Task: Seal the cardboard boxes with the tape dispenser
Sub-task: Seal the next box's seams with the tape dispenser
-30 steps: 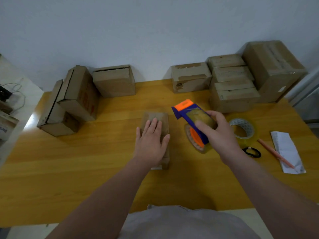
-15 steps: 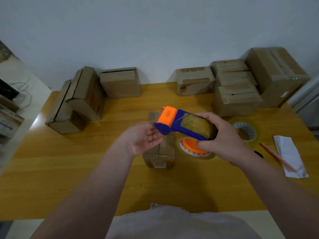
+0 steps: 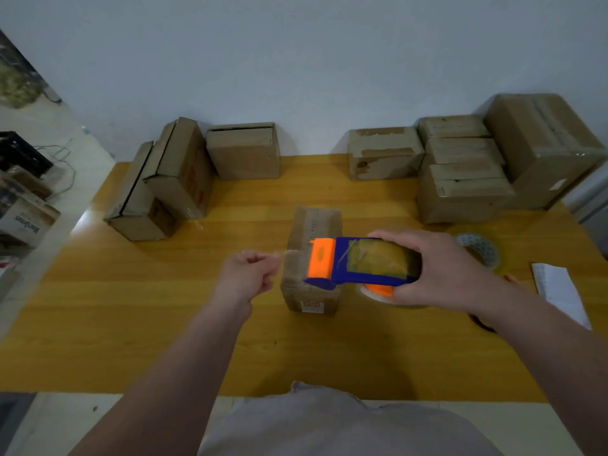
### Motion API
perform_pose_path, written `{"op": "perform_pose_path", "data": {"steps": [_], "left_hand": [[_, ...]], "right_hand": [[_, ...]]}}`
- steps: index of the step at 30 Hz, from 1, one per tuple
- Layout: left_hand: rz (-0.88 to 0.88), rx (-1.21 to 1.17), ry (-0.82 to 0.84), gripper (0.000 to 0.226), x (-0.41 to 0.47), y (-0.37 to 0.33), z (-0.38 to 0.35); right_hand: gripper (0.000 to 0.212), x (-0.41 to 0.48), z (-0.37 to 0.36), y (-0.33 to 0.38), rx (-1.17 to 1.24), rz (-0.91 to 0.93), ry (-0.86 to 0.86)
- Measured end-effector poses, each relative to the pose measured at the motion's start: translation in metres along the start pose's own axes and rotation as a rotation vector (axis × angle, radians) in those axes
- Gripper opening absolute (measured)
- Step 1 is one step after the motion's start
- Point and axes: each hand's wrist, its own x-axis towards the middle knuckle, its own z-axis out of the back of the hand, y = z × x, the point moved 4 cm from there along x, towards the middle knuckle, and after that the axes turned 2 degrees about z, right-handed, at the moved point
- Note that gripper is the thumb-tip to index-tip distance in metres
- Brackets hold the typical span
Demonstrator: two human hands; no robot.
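A small cardboard box point(image 3: 317, 225) stands in the middle of the yellow table point(image 3: 131, 307). Above its near half my right hand point(image 3: 437, 268) grips a blue and orange tape dispenser point(image 3: 358, 263), its orange head pointing left. My left hand point(image 3: 248, 278) is to the left of the box, its fingers curled and pinching the end of a clear tape strip point(image 3: 291, 253) drawn out from the dispenser's head.
Cardboard boxes line the back: three at the left point(image 3: 171, 179), one at the centre right point(image 3: 383, 153), a stack at the right point(image 3: 460, 169) beside a large box point(image 3: 543, 143). A tape roll point(image 3: 480, 251) and white paper point(image 3: 559, 291) lie to the right.
My left hand left the box top, reached the dispenser's head, then pulled leftward with the tape end. The dispenser swung over the box, head pointing left.
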Motion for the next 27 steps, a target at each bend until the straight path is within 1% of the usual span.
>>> {"op": "perform_pose_path", "data": {"steps": [2,5,8,11,17,23,27], "left_hand": [[-0.009,0.040,-0.083,0.017,0.004,0.010,0.019],[-0.028,0.112,-0.065,0.023,0.000,0.024,0.022],[-0.066,0.092,-0.116,0.026,-0.006,0.031,0.013],[-0.084,0.076,-0.170,0.028,-0.007,0.036,0.009],[-0.095,0.069,-0.198,0.029,-0.007,0.042,0.005],[-0.084,0.089,-0.202,0.030,0.001,0.052,0.002],[-0.062,0.110,-0.162,0.030,0.008,0.060,-0.003]], "right_hand": [[0.067,-0.006,0.008,-0.009,-0.044,-0.011,-0.003],[0.067,-0.013,0.009,-0.024,-0.103,-0.010,0.034],[0.074,-0.015,0.003,-0.037,-0.149,-0.017,0.044],[0.076,-0.016,0.000,-0.044,-0.156,-0.008,0.041],[0.075,-0.016,-0.002,-0.050,-0.178,0.009,0.047],[0.066,-0.015,-0.007,-0.049,-0.158,0.015,0.087],[0.070,-0.014,-0.014,-0.058,-0.156,-0.019,0.090]]}}
